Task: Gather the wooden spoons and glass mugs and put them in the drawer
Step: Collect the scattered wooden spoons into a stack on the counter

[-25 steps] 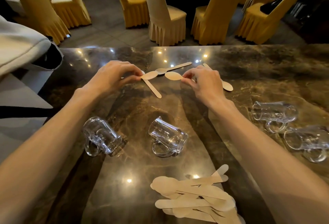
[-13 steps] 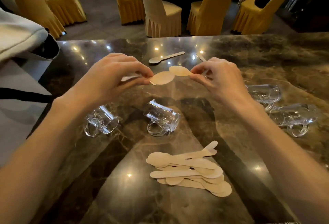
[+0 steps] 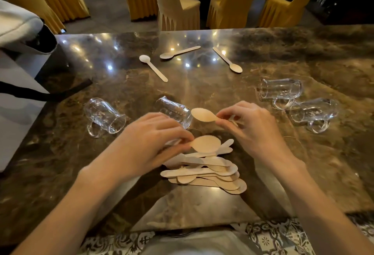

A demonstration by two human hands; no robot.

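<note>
My left hand (image 3: 149, 139) pinches a wooden spoon (image 3: 206, 143) by its handle, the bowl hovering just over a pile of wooden spoons (image 3: 208, 171) near the table's front edge. My right hand (image 3: 251, 129) holds another wooden spoon (image 3: 202, 114) by the neck, a little above and behind the pile. Three loose wooden spoons lie farther back: one at left (image 3: 153, 68), one in the middle (image 3: 179, 52), one at right (image 3: 228, 60). Several glass mugs lie on their sides: two at left and centre (image 3: 103, 116) (image 3: 174, 111), two at right (image 3: 280, 90) (image 3: 315, 113).
The dark marble table (image 3: 303, 58) ends close to me, with patterned floor tiles (image 3: 269, 238) below its front edge. A grey bag with a black strap (image 3: 18, 30) hangs at the left edge. Yellow-covered chairs (image 3: 232, 1) stand beyond the far edge. No drawer is in view.
Both hands lifted a spoon each from the far group and drew them back toward me, now over the pile. The view tilted down, showing the table's front edge.
</note>
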